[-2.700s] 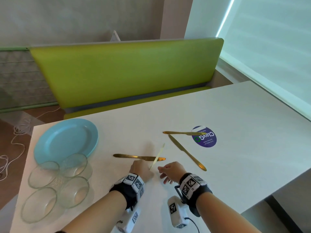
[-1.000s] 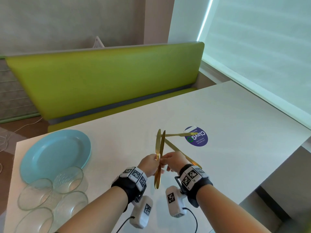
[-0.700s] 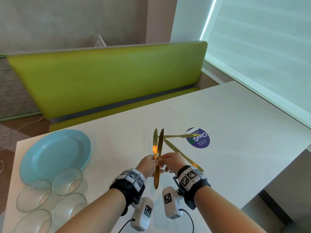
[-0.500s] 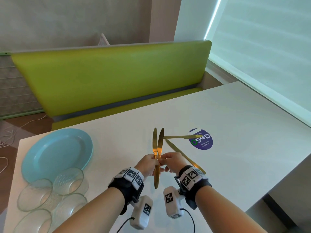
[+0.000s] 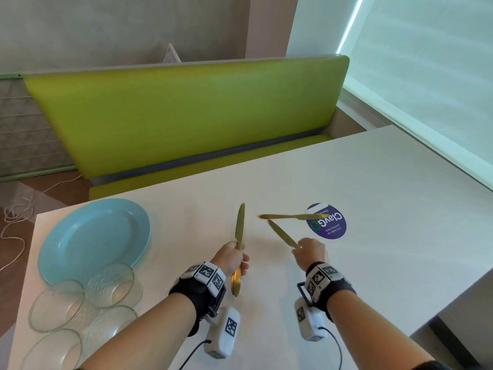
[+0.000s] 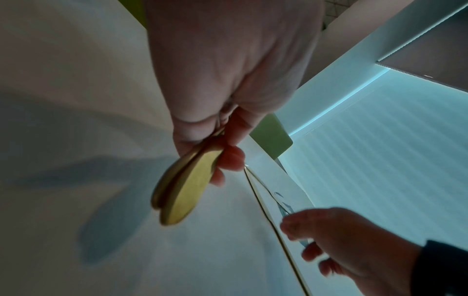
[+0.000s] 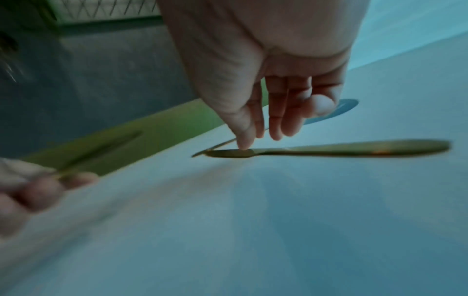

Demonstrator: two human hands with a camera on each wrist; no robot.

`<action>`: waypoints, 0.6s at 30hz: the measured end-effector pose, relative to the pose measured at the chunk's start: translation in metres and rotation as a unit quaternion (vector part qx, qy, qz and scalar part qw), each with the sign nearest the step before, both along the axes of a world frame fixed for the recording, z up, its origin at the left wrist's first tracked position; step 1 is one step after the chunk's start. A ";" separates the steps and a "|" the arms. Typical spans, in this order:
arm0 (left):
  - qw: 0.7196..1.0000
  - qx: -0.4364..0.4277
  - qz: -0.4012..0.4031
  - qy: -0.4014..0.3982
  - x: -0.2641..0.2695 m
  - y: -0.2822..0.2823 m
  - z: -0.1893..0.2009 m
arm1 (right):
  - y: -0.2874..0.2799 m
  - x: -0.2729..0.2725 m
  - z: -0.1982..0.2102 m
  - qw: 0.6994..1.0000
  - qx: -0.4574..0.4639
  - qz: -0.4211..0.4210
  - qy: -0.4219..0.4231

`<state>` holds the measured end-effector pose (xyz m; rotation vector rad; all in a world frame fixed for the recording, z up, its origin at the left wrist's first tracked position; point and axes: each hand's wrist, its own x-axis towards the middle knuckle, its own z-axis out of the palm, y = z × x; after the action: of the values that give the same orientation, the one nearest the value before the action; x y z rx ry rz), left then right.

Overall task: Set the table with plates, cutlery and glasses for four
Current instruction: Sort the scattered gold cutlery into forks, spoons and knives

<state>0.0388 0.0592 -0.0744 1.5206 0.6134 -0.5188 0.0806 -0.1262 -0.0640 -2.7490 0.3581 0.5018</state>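
Cutlery-gathering step judged in hand. Two flat gold metal knives (image 5: 239,236) stacked, gripped mid-handle in left hand (image 5: 231,259), blades up, clear of white matte tabletop (image 5: 400,209). Right hand (image 5: 310,252) fingers extended, unclenched, thumb tip touching third gold knife (image 5: 282,236) lying on tabletop; fourth gold knife (image 5: 293,216) just beyond, tip over round purple sticker (image 5: 329,225). Next move calls for pinching thin handle off smooth surface. Pale blue round plate (image 5: 93,236) and four clear glass bowls (image 5: 80,305) near left, undistributed.

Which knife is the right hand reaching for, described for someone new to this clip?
On the white table, find the round purple sticker. Two gold knives lie beside it; the target knife runs diagonally toward the right hand, whereas the other knife lies level, tip on the sticker.
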 end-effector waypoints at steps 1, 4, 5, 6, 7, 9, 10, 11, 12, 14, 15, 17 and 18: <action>1.000 -0.002 0.007 0.001 0.001 0.001 0.000 | -0.007 0.000 -0.003 1.000 -0.025 -0.003 0.004; 1.000 -0.009 0.027 0.002 0.005 0.002 -0.002 | -0.020 -0.003 -0.013 0.997 -0.076 0.007 0.009; 0.999 -0.010 0.033 0.003 0.005 0.003 -0.001 | -0.021 -0.005 -0.015 0.996 -0.085 0.012 0.007; 0.999 -0.012 0.038 0.003 0.006 0.003 -0.001 | -0.022 -0.006 -0.017 0.996 -0.092 0.021 0.004; 0.999 -0.014 0.042 0.003 0.006 0.003 -0.002 | -0.023 -0.007 -0.018 0.995 -0.098 0.030 0.002; 0.999 -0.012 0.045 0.004 0.007 0.004 -0.001 | -0.022 -0.008 -0.019 0.994 -0.102 0.035 0.001; 0.999 -0.010 0.045 0.005 0.007 0.004 -0.001 | -0.021 -0.008 -0.018 0.994 -0.101 0.035 0.004; 0.999 -0.010 0.045 0.005 0.008 0.004 -0.001 | -0.020 -0.008 -0.017 0.995 -0.098 0.034 0.011; 0.999 -0.010 0.045 0.005 0.008 0.004 0.000 | -0.019 -0.008 -0.016 0.995 -0.094 0.033 0.019; 0.999 -0.009 0.049 0.004 0.008 0.004 0.001 | -0.017 -0.009 -0.014 0.995 -0.084 0.031 0.033; 0.999 -0.008 0.052 0.003 0.008 0.004 0.002 | -0.016 -0.010 -0.013 0.996 -0.076 0.028 0.040; 0.998 -0.010 0.057 0.001 0.008 0.004 0.003 | -0.014 -0.012 -0.011 0.997 -0.051 0.020 0.053; 0.998 -0.011 0.058 0.001 0.008 0.005 0.004 | -0.012 -0.013 -0.010 0.998 -0.032 0.015 0.055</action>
<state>0.0472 0.0640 -0.0702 1.4551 0.6905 -0.4360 0.0676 -0.1379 -0.0739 -2.7983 0.3643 0.6627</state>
